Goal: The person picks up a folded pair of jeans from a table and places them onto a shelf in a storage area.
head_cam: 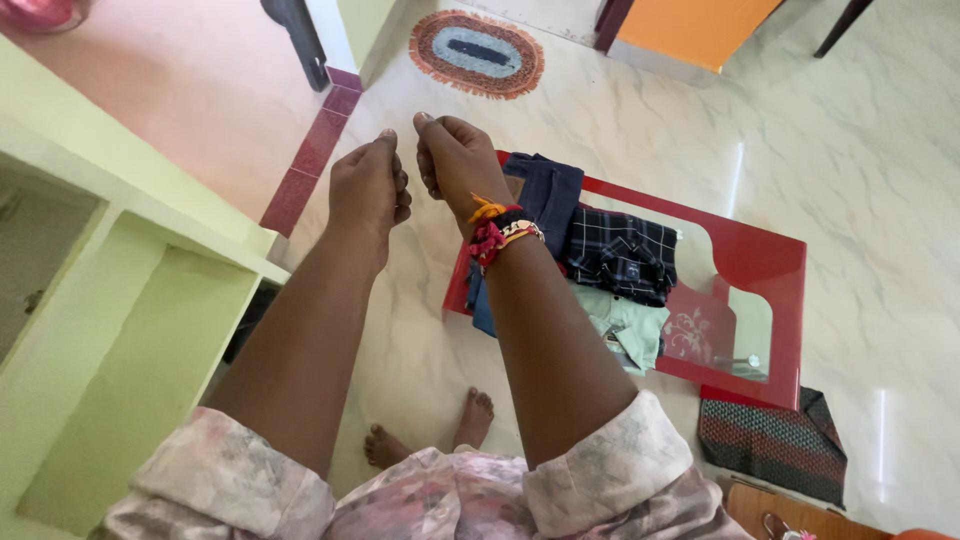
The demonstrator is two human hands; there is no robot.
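Observation:
Both my arms are stretched out in front of me above a marble floor. My left hand (pixel 368 185) has its fingers curled shut, thumb pressed to fingertips, with nothing visible in it. My right hand (pixel 455 160) is raised beside it, fingers also pinched together; red and orange threads and a band circle its wrist. The two hands are close but apart. Whether something thin is held between them I cannot tell. Below them stands a low red table (pixel 770 255) with a glass top, carrying folded clothes (pixel 620 255): dark blue, checked, and pale green pieces.
Pale green built-in shelves (pixel 140 330) run along the left. An oval woven mat (pixel 478 52) lies at the far doorway. A striped dark mat (pixel 770 440) lies by the table's near corner. An orange panel (pixel 690 28) stands at the top. My bare feet (pixel 430 430) are below.

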